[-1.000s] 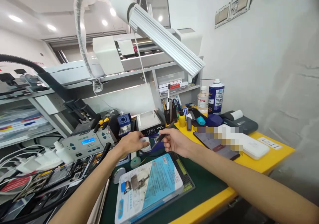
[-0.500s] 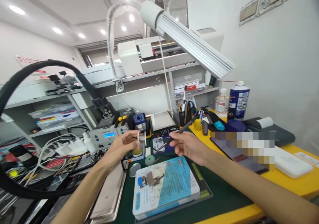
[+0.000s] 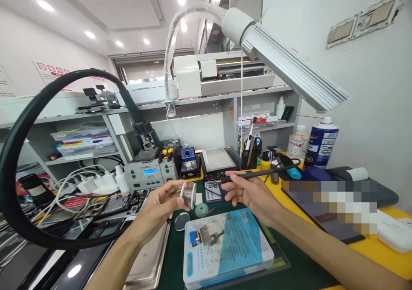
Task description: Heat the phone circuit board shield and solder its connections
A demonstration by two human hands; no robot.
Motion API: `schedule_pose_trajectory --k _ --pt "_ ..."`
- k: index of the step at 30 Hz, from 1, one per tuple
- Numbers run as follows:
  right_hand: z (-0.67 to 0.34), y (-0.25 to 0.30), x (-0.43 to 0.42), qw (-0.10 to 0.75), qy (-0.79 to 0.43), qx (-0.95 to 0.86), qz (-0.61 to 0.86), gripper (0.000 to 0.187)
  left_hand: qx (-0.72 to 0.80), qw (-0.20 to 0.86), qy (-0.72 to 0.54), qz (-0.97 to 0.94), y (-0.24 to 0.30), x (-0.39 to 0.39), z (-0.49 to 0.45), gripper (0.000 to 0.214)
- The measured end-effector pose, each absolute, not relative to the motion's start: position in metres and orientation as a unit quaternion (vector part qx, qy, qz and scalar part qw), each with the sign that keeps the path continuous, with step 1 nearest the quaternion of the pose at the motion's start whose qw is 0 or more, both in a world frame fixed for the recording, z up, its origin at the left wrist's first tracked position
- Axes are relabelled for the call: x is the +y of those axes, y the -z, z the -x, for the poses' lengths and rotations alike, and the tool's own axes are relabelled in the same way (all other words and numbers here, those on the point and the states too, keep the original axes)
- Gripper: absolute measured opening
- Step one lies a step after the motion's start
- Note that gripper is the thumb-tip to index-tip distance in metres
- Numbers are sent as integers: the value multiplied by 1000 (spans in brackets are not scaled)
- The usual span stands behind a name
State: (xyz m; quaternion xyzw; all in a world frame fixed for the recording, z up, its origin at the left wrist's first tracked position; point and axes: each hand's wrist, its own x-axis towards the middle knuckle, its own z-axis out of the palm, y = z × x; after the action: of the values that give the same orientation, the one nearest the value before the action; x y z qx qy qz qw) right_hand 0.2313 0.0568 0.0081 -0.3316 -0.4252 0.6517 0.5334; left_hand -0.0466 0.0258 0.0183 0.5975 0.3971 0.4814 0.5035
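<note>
My left hand (image 3: 160, 206) is raised above the bench, its fingers closed round a small spool of solder wire (image 3: 188, 194). My right hand (image 3: 247, 193) is closed on a slim black soldering iron (image 3: 257, 175) held level, its tip pointing left near the spool. Below both hands a blue and white plastic case (image 3: 230, 249) lies on the dark green mat (image 3: 289, 269), with a small metal circuit part (image 3: 206, 235) resting on it.
A soldering station (image 3: 149, 173), a blue unit (image 3: 188, 162) and a hot plate (image 3: 219, 158) stand at the back. A desk lamp (image 3: 289, 66) hangs overhead. A thick black hose (image 3: 19, 129) arcs at the left. A spray can (image 3: 320, 142) and bottles stand right. A round lid (image 3: 182, 221) lies on the mat.
My left hand lifted the solder spool off the bench and turned it sideways. My right hand swung the iron from slanting down to level. The view turned left and up.
</note>
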Motion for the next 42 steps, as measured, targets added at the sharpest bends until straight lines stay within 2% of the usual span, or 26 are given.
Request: schedule_pose_trajectory --k 5,12,18,34,42 --pt "-234 -2 52 533 -650 -418 346 29 400 535 -455 -589 -19 22 61 46" --pt "-234 5 45 520 -662 -402 360 32 404 554 -425 -591 -19 14 61 45" --pt "-236 3 46 519 -675 -369 373 20 418 555 -426 -580 -17 7 55 44" --pt "-233 -2 42 497 -668 -361 420 11 453 449 -347 -688 -2 8 60 35" --pt "-235 -3 39 494 -683 -368 393 8 478 449 -317 -685 -6 5 56 34"
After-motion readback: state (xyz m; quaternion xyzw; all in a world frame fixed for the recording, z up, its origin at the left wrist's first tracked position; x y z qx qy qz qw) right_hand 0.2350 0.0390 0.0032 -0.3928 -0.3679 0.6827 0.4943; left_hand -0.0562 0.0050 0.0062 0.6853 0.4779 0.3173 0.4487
